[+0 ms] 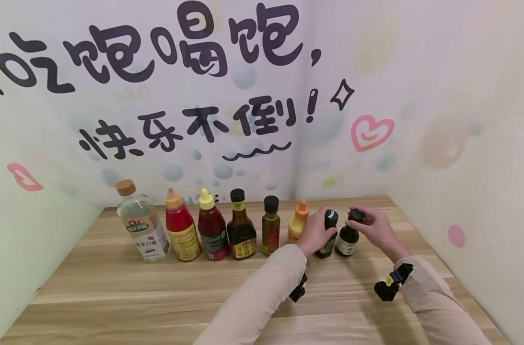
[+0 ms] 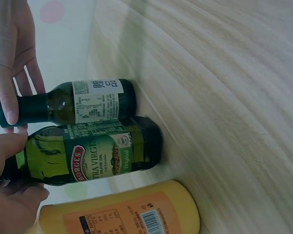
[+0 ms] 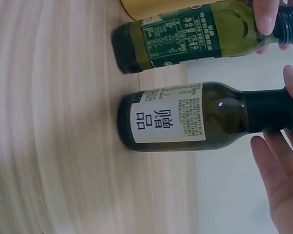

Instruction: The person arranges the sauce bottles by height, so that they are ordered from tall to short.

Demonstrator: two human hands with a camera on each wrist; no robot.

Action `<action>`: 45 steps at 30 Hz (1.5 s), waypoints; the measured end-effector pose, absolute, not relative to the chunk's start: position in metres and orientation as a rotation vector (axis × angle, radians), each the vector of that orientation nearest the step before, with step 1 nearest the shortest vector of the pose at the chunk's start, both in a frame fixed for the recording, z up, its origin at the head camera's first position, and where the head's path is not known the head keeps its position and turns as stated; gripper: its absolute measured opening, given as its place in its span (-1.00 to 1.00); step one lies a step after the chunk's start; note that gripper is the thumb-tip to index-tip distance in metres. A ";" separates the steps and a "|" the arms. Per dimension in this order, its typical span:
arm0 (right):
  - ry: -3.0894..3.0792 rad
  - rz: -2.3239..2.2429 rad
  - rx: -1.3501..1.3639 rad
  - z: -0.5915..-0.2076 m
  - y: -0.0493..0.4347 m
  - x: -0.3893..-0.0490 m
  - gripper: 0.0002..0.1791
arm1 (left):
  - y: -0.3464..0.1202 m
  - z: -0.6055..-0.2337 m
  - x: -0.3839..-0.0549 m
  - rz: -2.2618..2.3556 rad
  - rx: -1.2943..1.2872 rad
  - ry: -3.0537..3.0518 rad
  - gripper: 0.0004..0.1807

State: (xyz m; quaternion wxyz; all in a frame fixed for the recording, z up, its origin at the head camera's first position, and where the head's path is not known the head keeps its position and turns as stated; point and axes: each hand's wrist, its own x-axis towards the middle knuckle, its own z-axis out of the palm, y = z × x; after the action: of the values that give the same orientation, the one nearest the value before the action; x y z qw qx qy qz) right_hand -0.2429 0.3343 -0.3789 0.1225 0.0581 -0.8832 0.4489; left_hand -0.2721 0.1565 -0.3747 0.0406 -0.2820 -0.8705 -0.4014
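My left hand (image 1: 314,234) grips the neck of a green olive oil bottle (image 2: 95,153) with thumb and fingers on either side. Just to its right stands a darker green glass bottle (image 3: 171,117) with a white label and a long dark neck. Thumb and fingers of my right hand (image 1: 379,232) hold that bottle by its capped top. Both bottles are upright on the wooden table (image 1: 158,297), side by side. A yellow squeeze bottle (image 1: 295,227) with an orange tip is left of the olive oil, partly hidden behind my left hand.
The row continues leftward: a small oil bottle (image 1: 271,230), a dark sauce bottle (image 1: 242,230), a dark red squeeze bottle (image 1: 212,230), a red squeeze bottle (image 1: 182,232) and a clear vinegar bottle (image 1: 143,225). A printed backdrop (image 1: 262,177) rises behind them, with a wall (image 1: 469,167) at right.
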 end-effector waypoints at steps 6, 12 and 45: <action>-2.593 1.296 0.196 -0.378 0.337 -0.245 -0.44 | 0.159 -0.371 -0.272 -1.133 -0.865 -2.694 -0.41; -2.662 1.279 0.189 -0.373 0.341 -0.242 -0.31 | 0.156 -0.370 -0.270 -1.184 -0.876 -2.729 -0.21; -2.544 1.110 0.202 -0.335 0.362 -0.208 -0.37 | -0.005 -0.347 -0.250 -0.991 -1.101 -2.547 -0.42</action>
State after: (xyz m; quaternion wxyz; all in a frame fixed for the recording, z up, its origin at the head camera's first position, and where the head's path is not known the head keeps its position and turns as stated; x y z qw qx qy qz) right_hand -0.2075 0.3620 -0.3346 0.1784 0.0713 -0.8995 0.3925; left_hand -0.2495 -0.0053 -0.3467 0.0972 -0.3719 -0.8603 -0.3348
